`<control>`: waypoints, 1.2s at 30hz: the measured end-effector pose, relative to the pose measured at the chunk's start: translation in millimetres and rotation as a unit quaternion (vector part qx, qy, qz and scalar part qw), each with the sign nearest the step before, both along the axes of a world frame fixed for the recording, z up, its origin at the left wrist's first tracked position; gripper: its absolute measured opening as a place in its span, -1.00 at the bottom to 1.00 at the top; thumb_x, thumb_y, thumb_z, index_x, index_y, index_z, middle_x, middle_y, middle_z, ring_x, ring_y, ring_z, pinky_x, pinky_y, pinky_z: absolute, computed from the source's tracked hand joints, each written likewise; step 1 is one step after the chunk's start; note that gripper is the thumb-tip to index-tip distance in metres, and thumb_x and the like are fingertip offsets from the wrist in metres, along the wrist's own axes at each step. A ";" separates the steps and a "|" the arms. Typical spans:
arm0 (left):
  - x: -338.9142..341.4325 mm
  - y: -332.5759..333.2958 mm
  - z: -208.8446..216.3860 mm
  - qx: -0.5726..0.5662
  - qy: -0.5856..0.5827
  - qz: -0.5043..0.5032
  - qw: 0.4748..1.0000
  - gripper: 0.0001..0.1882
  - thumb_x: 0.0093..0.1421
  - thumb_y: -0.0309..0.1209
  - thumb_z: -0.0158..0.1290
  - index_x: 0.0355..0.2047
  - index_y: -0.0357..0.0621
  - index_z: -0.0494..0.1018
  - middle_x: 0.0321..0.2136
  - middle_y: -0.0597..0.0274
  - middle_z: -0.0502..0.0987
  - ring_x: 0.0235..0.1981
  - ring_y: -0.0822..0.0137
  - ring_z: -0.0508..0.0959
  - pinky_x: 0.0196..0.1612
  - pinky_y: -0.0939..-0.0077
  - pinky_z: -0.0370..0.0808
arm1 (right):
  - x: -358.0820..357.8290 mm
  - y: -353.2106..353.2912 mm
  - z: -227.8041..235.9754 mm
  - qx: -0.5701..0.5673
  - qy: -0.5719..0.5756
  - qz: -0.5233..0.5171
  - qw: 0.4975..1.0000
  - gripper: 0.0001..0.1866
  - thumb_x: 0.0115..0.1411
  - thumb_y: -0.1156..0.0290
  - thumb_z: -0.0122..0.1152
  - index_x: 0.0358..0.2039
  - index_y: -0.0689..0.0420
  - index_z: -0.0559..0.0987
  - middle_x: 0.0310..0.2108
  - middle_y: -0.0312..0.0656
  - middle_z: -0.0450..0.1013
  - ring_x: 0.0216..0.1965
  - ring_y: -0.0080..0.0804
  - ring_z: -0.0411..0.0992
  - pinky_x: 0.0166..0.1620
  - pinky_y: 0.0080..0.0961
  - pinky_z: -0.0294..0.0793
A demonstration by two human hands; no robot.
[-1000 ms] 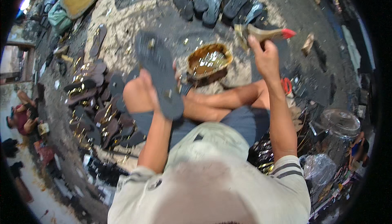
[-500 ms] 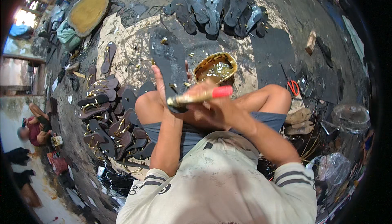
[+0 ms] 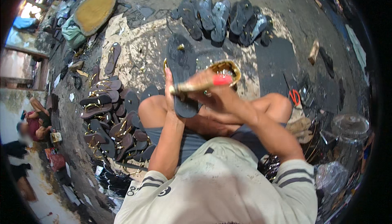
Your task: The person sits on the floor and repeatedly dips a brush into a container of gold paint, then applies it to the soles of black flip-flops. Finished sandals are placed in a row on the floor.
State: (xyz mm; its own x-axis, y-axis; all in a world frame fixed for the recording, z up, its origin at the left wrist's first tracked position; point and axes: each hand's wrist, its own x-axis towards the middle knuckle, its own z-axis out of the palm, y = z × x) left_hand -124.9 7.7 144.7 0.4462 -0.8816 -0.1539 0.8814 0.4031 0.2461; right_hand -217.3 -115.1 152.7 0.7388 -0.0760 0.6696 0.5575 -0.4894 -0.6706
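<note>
My left hand (image 3: pixel 170 91) is closed around a dark sandal (image 3: pixel 179 54), gripping it by its left edge. The sandal's underside faces up, with a gold piece poking through near the toe end and some gold strap at its left side. In my right hand (image 3: pixel 204 83), blurred by motion, is a brush (image 3: pixel 188 87) with a red-ended handle. Its pale tip lies over the lower half of the sole; whether it touches cannot be made out. Behind the right hand stands an open container (image 3: pixel 237 70) with glossy amber liquid, partly hidden by the hand.
Several sandals (image 3: pixel 220 15) lie in a row at the far side. A heap of gold-strapped sandals (image 3: pixel 110 115) lies left of my knee. To the right are a dark sheet (image 3: pixel 277 64), red-handled scissors (image 3: pixel 295 97) and a fan cage (image 3: pixel 351 126). Another person (image 3: pixel 36 122) sits far left.
The sandal has shifted right and turned more upright. The brush has moved up from the sandal's near end toward its middle, and the right hand now covers more of the container.
</note>
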 end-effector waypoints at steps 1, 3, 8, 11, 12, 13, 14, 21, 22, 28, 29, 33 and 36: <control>0.3 -3.1 17.8 0.033 0.010 -0.015 0.999 -0.35 0.35 0.20 -0.17 0.04 -0.13 0.45 -0.18 -0.02 0.60 -0.21 0.10 0.66 -0.09 0.04 0.65 | -20.3 16.2 5.4 0.138 0.123 0.013 0.983 -0.73 0.27 0.40 0.27 -0.07 0.25 0.58 -0.19 -0.14 0.57 -0.12 -0.37 0.52 -0.02 -0.42 0.47; 38.6 -12.9 -47.5 0.131 -0.033 -0.026 0.990 -0.28 0.34 0.24 -0.20 0.09 -0.19 0.39 -0.17 -0.09 0.57 -0.17 0.00 0.64 -0.04 -0.10 0.60 | -40.7 14.1 -7.3 0.106 0.242 -0.008 0.964 -0.71 0.28 0.35 0.27 -0.07 0.26 0.59 -0.18 -0.22 0.58 -0.17 -0.44 0.51 -0.05 -0.46 0.48; 127.8 -82.3 -154.4 0.322 -0.071 0.079 0.941 -0.39 0.39 0.18 -0.23 -0.01 -0.08 0.50 -0.20 0.10 0.61 -0.25 0.11 0.60 -0.08 0.02 0.55 | -57.3 -23.2 10.5 0.369 0.204 -0.195 0.885 -0.74 0.35 0.33 0.20 -0.11 0.27 0.56 -0.19 -0.31 0.50 -0.21 -0.66 0.38 -0.15 -0.66 0.38; 195.9 -100.5 -119.4 0.372 -0.052 0.133 0.917 -0.28 0.34 0.27 -0.27 0.27 0.03 0.25 0.17 0.05 0.38 0.13 0.02 0.42 0.11 -0.10 0.40 | -61.8 -34.3 8.7 0.319 0.171 -0.221 0.905 -0.71 0.33 0.36 0.22 -0.04 0.27 0.52 -0.11 -0.31 0.47 -0.18 -0.64 0.38 -0.07 -0.62 0.36; 199.3 -111.2 -90.6 0.496 -0.016 0.167 0.852 -0.21 0.33 0.30 -0.28 0.37 0.06 0.12 0.30 0.06 0.24 0.27 0.00 0.31 0.16 -0.14 0.33 | -70.6 -37.5 6.0 0.321 0.180 -0.252 0.895 -0.70 0.32 0.36 0.24 -0.03 0.30 0.53 -0.13 -0.29 0.49 -0.18 -0.62 0.40 -0.09 -0.62 0.39; 224.3 -91.8 -95.3 0.472 -0.104 0.174 0.858 -0.18 0.33 0.29 -0.25 0.41 0.08 -0.01 0.37 0.09 0.10 0.33 0.01 0.20 0.18 -0.16 0.30 | -68.3 -40.0 6.9 0.320 0.180 -0.257 0.894 -0.68 0.31 0.37 0.25 -0.03 0.32 0.54 -0.14 -0.27 0.52 -0.18 -0.60 0.41 -0.11 -0.63 0.42; 246.2 -62.4 -106.5 0.458 -0.190 0.178 0.850 -0.13 0.32 0.29 -0.23 0.45 0.10 -0.13 0.43 0.13 -0.04 0.40 0.02 0.09 0.20 -0.19 0.26 | -68.2 -46.2 3.5 0.303 0.184 -0.280 0.892 -0.71 0.31 0.36 0.26 -0.07 0.33 0.57 -0.18 -0.28 0.52 -0.21 -0.62 0.40 -0.13 -0.63 0.41; 225.7 96.5 -27.4 0.465 -0.575 0.249 0.625 -0.45 0.29 -0.06 0.13 0.13 -0.20 0.46 0.02 0.08 0.55 0.07 0.30 0.49 0.06 0.41 0.44 | -107.7 -99.0 -59.3 0.288 0.214 -0.380 0.853 -0.66 0.33 0.14 0.24 -0.30 0.21 0.59 -0.34 -0.34 0.50 -0.38 -0.69 0.34 -0.32 -0.66 0.29; 223.8 144.0 -19.0 0.543 -0.584 0.298 0.524 -0.49 0.23 -0.14 0.19 0.07 -0.23 0.50 -0.01 0.03 0.57 0.03 0.21 0.53 0.07 0.37 0.45 | -107.8 -101.7 -63.4 0.279 0.225 -0.374 0.855 -0.64 0.33 0.11 0.24 -0.31 0.21 0.58 -0.36 -0.34 0.49 -0.39 -0.68 0.33 -0.32 -0.65 0.29; 211.5 458.8 -42.7 0.851 -0.280 0.445 -0.019 -0.06 -0.02 0.12 0.29 0.27 -0.06 0.24 0.19 -0.20 0.28 0.22 -0.14 0.29 0.26 -0.04 0.21 | -108.4 -112.5 -50.8 0.204 0.266 -0.391 0.857 -0.56 0.35 0.07 0.19 -0.26 0.28 0.59 -0.34 -0.30 0.51 -0.33 -0.60 0.38 -0.24 -0.59 0.35; 213.5 470.0 -45.4 0.885 -0.143 0.436 0.078 0.12 -0.09 0.21 0.31 0.34 -0.10 0.11 0.25 -0.28 0.17 0.25 -0.22 0.25 0.26 -0.08 0.21 | -105.0 -112.9 -48.7 0.222 0.258 -0.382 0.859 -0.56 0.36 0.10 0.18 -0.18 0.32 0.60 -0.28 -0.24 0.54 -0.26 -0.55 0.42 -0.15 -0.55 0.39; 180.8 657.6 -47.0 0.726 -0.110 0.429 0.526 -0.44 0.14 -0.03 0.26 -0.08 -0.30 0.52 -0.21 -0.01 0.59 -0.18 0.12 0.56 -0.08 0.15 0.48 | -41.5 -84.7 -62.5 0.199 0.381 -0.239 0.871 -0.60 0.39 0.19 0.12 -0.01 0.28 0.61 -0.14 -0.19 0.59 -0.11 -0.48 0.49 0.01 -0.49 0.43; 177.5 462.7 -64.0 0.620 -0.194 0.469 0.599 -0.57 0.33 -0.15 0.08 0.02 -0.25 0.49 -0.20 0.12 0.61 -0.25 0.22 0.62 -0.19 0.30 0.58 | -23.7 -95.3 -90.2 0.000 0.456 -0.199 0.867 -0.65 0.20 0.20 0.32 -0.13 0.21 0.66 -0.17 -0.01 0.61 -0.13 -0.14 0.57 -0.04 -0.31 0.48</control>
